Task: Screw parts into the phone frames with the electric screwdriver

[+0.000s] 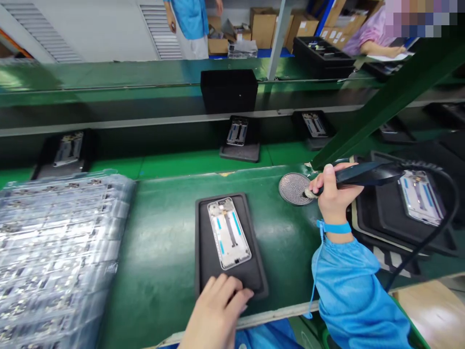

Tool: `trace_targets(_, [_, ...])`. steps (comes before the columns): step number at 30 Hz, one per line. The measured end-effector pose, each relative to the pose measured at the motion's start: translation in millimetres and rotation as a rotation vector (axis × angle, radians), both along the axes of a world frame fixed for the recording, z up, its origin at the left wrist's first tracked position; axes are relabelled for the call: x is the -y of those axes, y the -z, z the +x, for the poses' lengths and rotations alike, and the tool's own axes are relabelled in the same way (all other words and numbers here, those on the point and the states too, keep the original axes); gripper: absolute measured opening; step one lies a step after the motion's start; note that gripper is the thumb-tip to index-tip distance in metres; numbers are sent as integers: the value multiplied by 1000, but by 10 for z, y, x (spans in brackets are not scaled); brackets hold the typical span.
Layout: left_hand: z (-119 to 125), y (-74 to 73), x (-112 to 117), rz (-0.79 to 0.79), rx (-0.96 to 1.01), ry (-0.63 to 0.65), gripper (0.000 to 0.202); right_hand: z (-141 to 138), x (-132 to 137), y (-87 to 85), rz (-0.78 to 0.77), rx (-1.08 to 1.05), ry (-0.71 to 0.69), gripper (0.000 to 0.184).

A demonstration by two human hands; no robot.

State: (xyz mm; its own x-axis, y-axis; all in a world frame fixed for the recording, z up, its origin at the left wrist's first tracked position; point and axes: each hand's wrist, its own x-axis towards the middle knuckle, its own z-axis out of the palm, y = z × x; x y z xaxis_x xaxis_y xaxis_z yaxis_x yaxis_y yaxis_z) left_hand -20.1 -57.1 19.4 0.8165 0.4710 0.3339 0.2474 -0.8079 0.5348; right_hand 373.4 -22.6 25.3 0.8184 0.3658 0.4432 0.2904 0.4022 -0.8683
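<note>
A white phone frame [228,232] with blue strips lies in a black tray [207,252] on the green bench in front of me. My left hand [214,310] rests on the tray's near edge, fingers flat and apart. My right hand [332,194], with a blue wrist strap, is closed around a black electric screwdriver [366,173]. The driver's tip touches a round metal screw dish [293,188] to the right of the tray. A black cable runs from the driver down to the right.
Clear plastic trays of parts [54,252] are stacked at the left. Another tray with a phone frame [421,196] sits at the right. More trays [240,138] ride the green conveyor behind. A green post slants at the upper right. Other people work at the back.
</note>
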Motion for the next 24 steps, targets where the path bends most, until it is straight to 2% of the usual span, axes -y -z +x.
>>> trace_targets(2, [50, 108, 103, -46, 18, 39, 31, 14, -3, 12, -11, 2, 2, 63])
trace_targets(4, [102, 137, -13, -85, -7, 84, 22, 24, -5, 16, -13, 5, 5, 62])
trace_targets(6, [172, 140, -318, -56, -33, 40, 23, 28, -5, 14, -9, 6, 8, 62])
trace_targets(8, [271, 182, -721, 29, -35, -122, 29, 27, -6, 9, -6, 8, 10, 63])
trace_targets(10, [388, 280, -1101, 45, -59, -269, 35, 25, -6, 6, -11, 12, 11, 64])
trace_targets(13, [525, 451, -1443, -63, -85, -284, 43, 28, -3, 8, -23, 19, 1, 65])
trace_targets(16, [555, 530, -1504, -150, -35, -236, 39, 34, 5, 11, -37, 24, -15, 68])
trace_targets(19, [514, 504, -1469, -182, 22, -202, 32, 38, 11, 12, -51, 21, -24, 71])
trace_targets(24, [493, 447, -1476, -213, -5, -128, 36, 16, 31, -37, -71, 14, -35, 72])
